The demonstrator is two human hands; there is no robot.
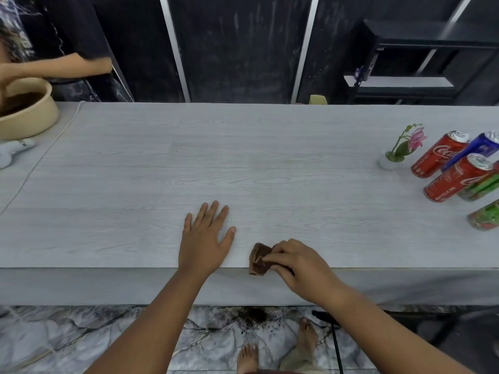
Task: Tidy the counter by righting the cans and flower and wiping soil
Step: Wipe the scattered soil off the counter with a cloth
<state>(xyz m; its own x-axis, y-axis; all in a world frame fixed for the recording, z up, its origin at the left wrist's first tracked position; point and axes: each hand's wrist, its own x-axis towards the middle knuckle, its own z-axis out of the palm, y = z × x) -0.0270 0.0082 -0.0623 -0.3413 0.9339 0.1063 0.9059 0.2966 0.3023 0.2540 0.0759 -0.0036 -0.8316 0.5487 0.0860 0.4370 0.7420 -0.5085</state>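
Note:
My right hand (297, 265) grips a folded brown cloth (259, 259) at the near edge of the grey wood-grain counter (189, 157). Flat on the counter just left of it lies my left hand (206, 236), fingers straight and spread. At the far right stand a small white vase with a pink flower (402, 148), two red cola cans (438, 155) (456, 178), a blue can (478, 149) and two green cans (483, 188) (484, 217), all upright. Dark soil (253, 317) is scattered on the marble floor below the counter edge.
A tan bowl holding soil (32, 112) sits at the counter's far left, with another person's arm (54, 66) over it. A white object (13, 152) and a thin cord (46, 155) lie near it. Black shelving (421, 63) stands behind at right. My bare feet (278, 349) are below.

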